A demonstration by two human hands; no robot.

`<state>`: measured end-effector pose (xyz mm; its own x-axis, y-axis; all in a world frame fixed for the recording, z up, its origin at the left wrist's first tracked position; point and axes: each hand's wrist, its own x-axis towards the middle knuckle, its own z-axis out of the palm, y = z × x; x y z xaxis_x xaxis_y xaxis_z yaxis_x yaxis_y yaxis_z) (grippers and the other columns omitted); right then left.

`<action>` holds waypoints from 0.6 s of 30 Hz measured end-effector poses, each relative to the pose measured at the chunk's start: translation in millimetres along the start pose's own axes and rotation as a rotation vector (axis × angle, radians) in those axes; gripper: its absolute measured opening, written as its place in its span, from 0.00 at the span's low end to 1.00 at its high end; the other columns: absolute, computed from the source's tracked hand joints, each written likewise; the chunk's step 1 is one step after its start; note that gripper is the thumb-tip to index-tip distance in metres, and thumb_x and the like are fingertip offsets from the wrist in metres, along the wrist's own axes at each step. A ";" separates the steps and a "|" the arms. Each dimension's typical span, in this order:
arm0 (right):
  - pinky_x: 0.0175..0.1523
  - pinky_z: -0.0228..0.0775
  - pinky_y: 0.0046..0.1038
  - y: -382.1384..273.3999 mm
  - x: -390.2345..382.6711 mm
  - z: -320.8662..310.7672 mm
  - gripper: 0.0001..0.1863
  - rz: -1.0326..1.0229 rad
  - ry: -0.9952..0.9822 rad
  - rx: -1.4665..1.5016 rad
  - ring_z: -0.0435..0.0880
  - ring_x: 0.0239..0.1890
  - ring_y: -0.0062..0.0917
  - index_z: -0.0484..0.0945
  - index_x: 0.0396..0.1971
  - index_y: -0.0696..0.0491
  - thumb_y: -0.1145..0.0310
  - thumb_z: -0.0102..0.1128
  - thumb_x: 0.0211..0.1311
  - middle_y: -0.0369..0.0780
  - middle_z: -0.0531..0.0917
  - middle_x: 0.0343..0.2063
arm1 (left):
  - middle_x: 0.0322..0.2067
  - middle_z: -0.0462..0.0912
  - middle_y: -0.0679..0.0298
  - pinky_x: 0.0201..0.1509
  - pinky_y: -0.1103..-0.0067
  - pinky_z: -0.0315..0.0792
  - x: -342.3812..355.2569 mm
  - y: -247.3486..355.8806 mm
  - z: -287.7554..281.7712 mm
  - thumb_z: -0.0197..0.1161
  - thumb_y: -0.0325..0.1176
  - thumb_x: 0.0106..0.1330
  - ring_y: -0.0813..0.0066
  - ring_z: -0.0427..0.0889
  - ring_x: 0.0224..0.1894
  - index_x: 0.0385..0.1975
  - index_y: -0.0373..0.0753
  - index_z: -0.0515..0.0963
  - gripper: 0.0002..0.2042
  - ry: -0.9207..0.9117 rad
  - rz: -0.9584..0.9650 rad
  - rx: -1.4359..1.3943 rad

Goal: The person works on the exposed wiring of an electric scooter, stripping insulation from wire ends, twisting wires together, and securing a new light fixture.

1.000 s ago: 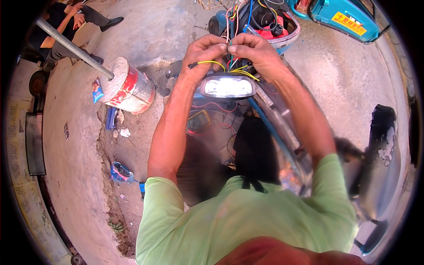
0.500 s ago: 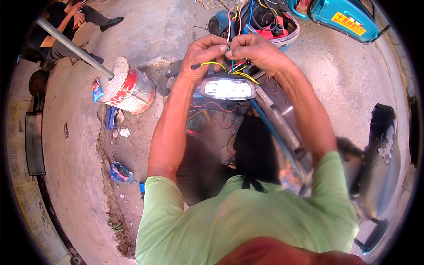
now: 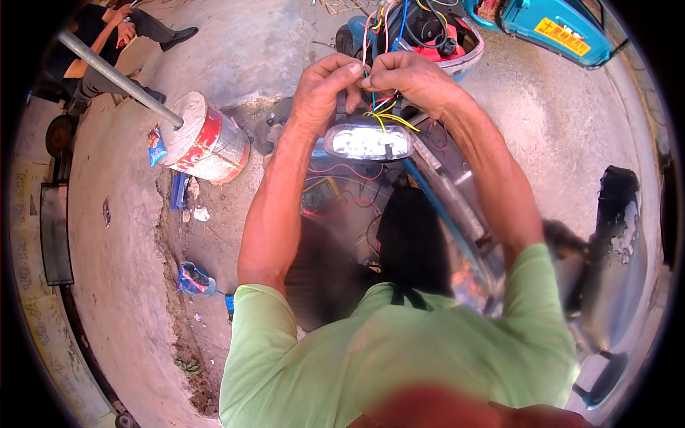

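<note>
My left hand [image 3: 327, 87] and my right hand [image 3: 412, 77] meet at the upper middle, fingertips pinched and almost touching. Between them they grip thin electrical wires; a pinkish-white wire [image 3: 364, 46] rises from the pinch, and a green strand shows just below. The exact join is hidden by my fingers. Right under my hands is a lit headlight [image 3: 369, 142] with a clear oval lens. Yellow wires [image 3: 399, 121] spread above its housing, and one with a small black connector [image 3: 389, 150] hangs over the lens.
Beyond my hands stands an open vehicle body [image 3: 467, 53] with red and black parts and loose cables. A teal panel [image 3: 556, 32] lies far right. At left are a concrete-filled bucket [image 3: 214, 146] with a metal pole [image 3: 118, 77] and a seated person [image 3: 107, 53]. A multimeter [image 3: 321, 194] lies below the headlight.
The yellow wire with the black connector has swung from beside my left hand to hang over the headlight lens. Both hands have shifted slightly up and left, still pinching wires.
</note>
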<state>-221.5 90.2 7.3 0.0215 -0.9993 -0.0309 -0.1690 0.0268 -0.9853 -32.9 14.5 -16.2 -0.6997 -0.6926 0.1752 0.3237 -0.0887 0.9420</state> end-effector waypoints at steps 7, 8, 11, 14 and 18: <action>0.35 0.59 0.21 -5.4 -1.9 1.6 0.11 0.027 -0.002 -0.029 0.71 0.28 0.14 0.81 0.23 0.52 0.62 0.71 0.58 0.30 0.78 0.22 | 0.21 0.79 0.65 0.22 0.83 0.65 0.9 2.7 2.1 0.62 0.34 0.73 0.80 0.73 0.19 0.38 0.34 0.82 0.09 0.014 -0.025 0.036; 0.36 0.59 0.19 -5.9 -2.6 1.8 0.10 0.027 0.007 -0.020 0.72 0.31 0.12 0.80 0.24 0.51 0.63 0.70 0.61 0.28 0.78 0.23 | 0.21 0.79 0.65 0.22 0.83 0.65 1.1 3.4 3.0 0.61 0.34 0.73 0.80 0.73 0.18 0.38 0.34 0.82 0.09 0.035 -0.013 0.032; 0.41 0.65 0.19 -8.4 -6.3 3.7 0.09 -0.028 0.065 0.080 0.77 0.34 0.13 0.84 0.31 0.52 0.62 0.69 0.62 0.30 0.82 0.28 | 0.23 0.79 0.65 0.22 0.83 0.64 3.6 1.6 -0.1 0.61 0.35 0.74 0.81 0.72 0.18 0.37 0.34 0.81 0.10 0.072 0.001 0.018; 0.52 0.70 0.24 -20.1 -19.2 2.9 0.14 0.008 0.155 0.143 0.80 0.42 0.17 0.85 0.45 0.52 0.60 0.66 0.65 0.33 0.85 0.38 | 0.23 0.79 0.65 0.23 0.81 0.67 7.1 2.8 -11.4 0.62 0.36 0.72 0.80 0.72 0.18 0.35 0.34 0.80 0.10 0.079 -0.026 -0.037; 0.57 0.72 0.29 -13.9 -29.7 -5.8 0.21 -0.071 0.251 0.242 0.82 0.52 0.23 0.80 0.55 0.54 0.58 0.62 0.69 0.38 0.85 0.49 | 0.26 0.80 0.64 0.27 0.80 0.69 9.3 5.9 -16.3 0.64 0.40 0.71 0.78 0.74 0.21 0.34 0.35 0.80 0.12 0.148 -0.093 -0.047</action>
<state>-225.5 119.4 22.8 -0.2228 -0.9735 0.0516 0.0634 -0.0673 -0.9957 -27.1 -4.1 -13.6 -0.6280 -0.7772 0.0406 0.2939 -0.1885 0.9371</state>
